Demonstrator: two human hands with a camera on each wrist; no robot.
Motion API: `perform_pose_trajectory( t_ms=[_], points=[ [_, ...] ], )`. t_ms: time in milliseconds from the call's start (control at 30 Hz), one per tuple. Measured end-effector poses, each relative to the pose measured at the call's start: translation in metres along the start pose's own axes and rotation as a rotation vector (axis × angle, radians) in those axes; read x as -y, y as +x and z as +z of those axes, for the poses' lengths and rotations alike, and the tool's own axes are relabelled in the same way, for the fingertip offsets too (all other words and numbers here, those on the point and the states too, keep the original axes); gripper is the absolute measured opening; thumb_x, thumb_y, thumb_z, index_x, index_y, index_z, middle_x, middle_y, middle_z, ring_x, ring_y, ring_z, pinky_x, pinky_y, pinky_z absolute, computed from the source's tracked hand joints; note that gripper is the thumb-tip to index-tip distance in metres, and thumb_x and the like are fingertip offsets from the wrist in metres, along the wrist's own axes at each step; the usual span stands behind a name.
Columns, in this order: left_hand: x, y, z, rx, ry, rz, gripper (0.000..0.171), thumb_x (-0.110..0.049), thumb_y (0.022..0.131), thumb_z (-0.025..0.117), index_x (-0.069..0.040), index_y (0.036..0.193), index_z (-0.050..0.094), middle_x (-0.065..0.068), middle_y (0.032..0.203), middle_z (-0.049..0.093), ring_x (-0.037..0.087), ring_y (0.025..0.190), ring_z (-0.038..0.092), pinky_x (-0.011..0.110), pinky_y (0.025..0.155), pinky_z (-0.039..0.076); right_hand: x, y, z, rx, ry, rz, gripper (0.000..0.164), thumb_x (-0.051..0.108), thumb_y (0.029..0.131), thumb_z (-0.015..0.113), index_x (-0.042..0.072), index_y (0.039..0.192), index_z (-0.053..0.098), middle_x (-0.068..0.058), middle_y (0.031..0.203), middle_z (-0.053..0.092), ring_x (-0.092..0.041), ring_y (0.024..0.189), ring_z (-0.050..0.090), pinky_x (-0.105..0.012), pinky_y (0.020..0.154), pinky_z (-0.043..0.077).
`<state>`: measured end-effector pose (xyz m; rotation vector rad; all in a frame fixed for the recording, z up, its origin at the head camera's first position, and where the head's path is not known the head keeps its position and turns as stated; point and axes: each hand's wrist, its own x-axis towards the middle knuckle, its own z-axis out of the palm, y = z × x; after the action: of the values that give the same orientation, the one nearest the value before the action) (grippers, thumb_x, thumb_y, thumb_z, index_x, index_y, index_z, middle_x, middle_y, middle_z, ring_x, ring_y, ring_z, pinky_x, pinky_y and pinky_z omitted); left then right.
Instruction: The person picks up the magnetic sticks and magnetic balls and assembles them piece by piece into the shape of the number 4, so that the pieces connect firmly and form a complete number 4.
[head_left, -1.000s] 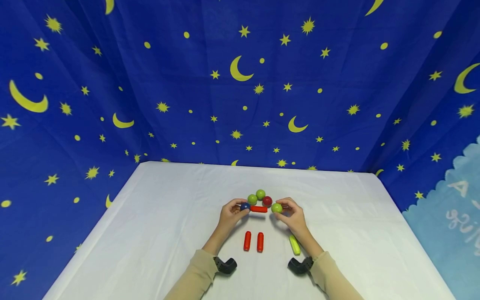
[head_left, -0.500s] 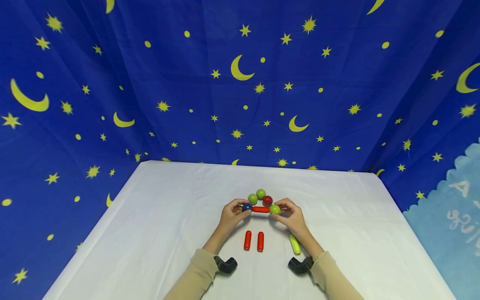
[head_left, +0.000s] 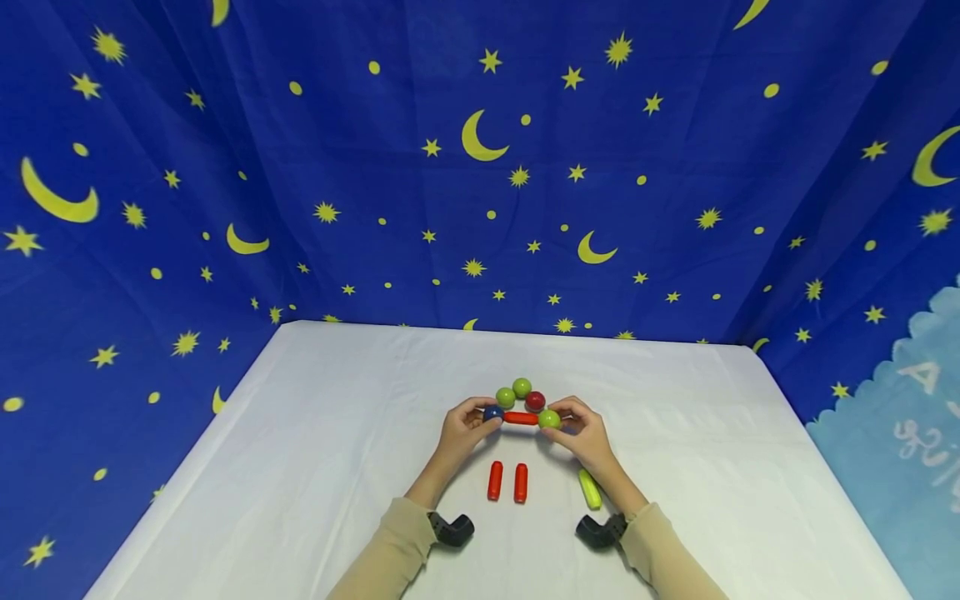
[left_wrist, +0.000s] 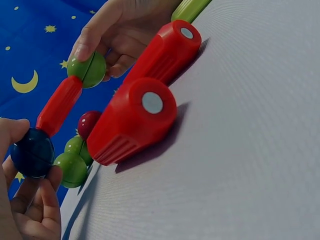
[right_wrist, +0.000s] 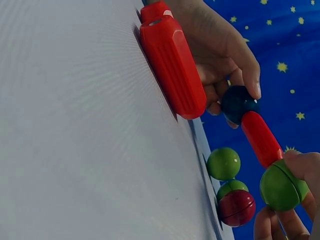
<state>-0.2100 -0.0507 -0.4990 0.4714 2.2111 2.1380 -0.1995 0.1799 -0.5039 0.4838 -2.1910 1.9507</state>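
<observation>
My left hand [head_left: 461, 429] pinches a dark blue ball [head_left: 492, 413] between thumb and fingers. A green ball [head_left: 549, 419] is pinched in my right hand [head_left: 587, 433]. Between the two balls runs a red magnetic rod [head_left: 521, 418], touching the blue ball at one end and the green ball at the other. Both wrist views show this joined piece, with the red rod [left_wrist: 59, 106] held up off the table and the blue ball [right_wrist: 239, 104] at its far end from the right hand.
Behind the hands, two green balls [head_left: 506, 397] and a dark red ball [head_left: 535, 401] sit on the white table [head_left: 360, 433]. Nearer lie two red rods [head_left: 495, 481], with a yellow-green rod [head_left: 590, 489] by the right forearm. A starry blue cloth [head_left: 375, 167] hangs behind.
My right hand has brought the green ball leftward against the free end of the red rod, closing the gap. My left hand has shifted slightly right with the blue ball.
</observation>
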Motion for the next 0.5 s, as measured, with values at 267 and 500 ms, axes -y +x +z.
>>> perform_pose_trajectory(
  t_ms=[267, 500],
  points=[
    [0.004, 0.001, -0.001, -0.023, -0.037, -0.02, 0.04, -0.005, 0.086, 0.066, 0.013, 0.121, 0.057, 0.031, 0.103, 0.062, 0.002, 0.073, 0.056, 0.014, 0.063, 0.043, -0.019, 0.002, -0.002, 0.013, -0.006, -0.03, 0.032, -0.009, 0.075, 0.072, -0.011, 0.105, 0.062, -0.013, 0.099, 0.06, -0.003, 0.084, 0.059, -0.018, 0.072, 0.052],
    [0.006, 0.003, -0.001, -0.052, -0.085, -0.046, 0.042, -0.006, 0.088, 0.065, 0.013, 0.124, 0.054, 0.032, 0.11, 0.063, -0.003, 0.083, 0.061, 0.012, 0.073, 0.049, -0.02, 0.003, -0.001, 0.04, -0.029, -0.042, 0.033, -0.002, 0.074, 0.076, -0.008, 0.105, 0.063, -0.006, 0.097, 0.06, -0.003, 0.08, 0.059, -0.019, 0.071, 0.053]
  ],
)
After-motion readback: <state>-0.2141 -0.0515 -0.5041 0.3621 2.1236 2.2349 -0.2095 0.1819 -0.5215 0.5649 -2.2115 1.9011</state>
